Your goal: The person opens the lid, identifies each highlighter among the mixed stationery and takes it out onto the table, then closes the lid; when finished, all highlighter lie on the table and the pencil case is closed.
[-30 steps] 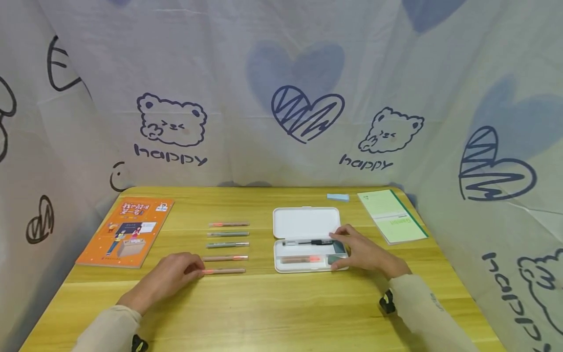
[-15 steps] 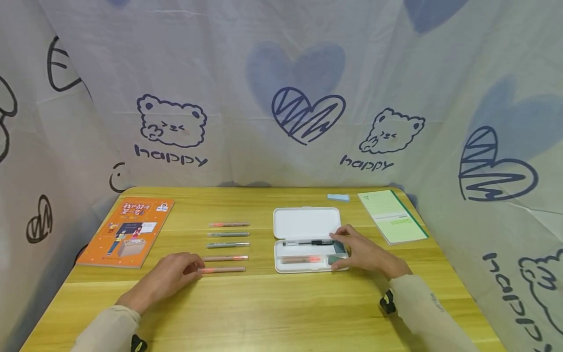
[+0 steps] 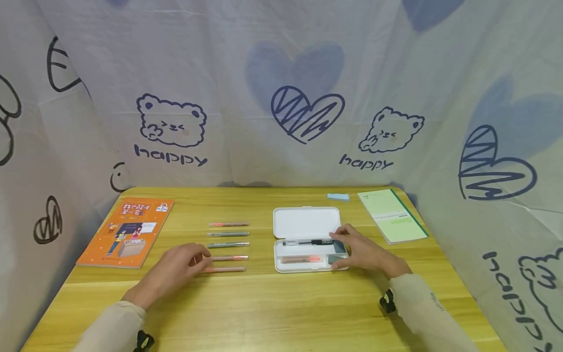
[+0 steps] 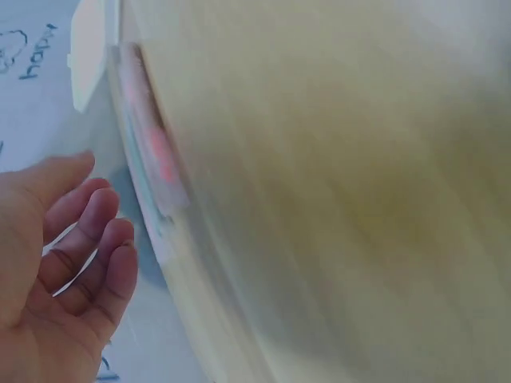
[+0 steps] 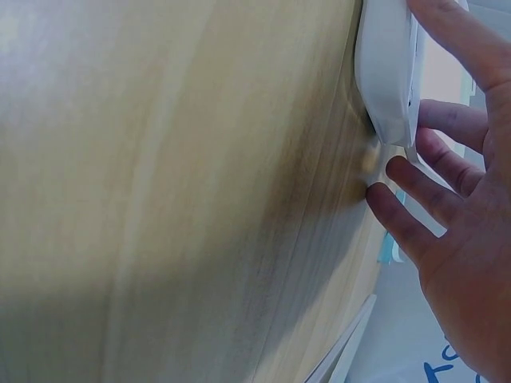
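In the head view my left hand hovers over the left ends of the two nearest pens, the front pinkish pen and the brownish pen behind it. The left wrist view shows its fingers loosely bent, with nothing between them. My right hand grips the right end of an open white pencil case, thumb at the front and fingers behind. Inside the case lie a black-and-clear pen and a pinkish pen. Dark green pieces at its right end are partly hidden by my fingers.
Farther back in the row lie two greenish pens and a pinkish one. An orange book is at left, a green notepad at right. A blue slip lies near the table's back edge.
The front pen has shifted slightly back towards its neighbour. My left hand has since come away from it, up and to the right. My right hand and the pencil case stay put.
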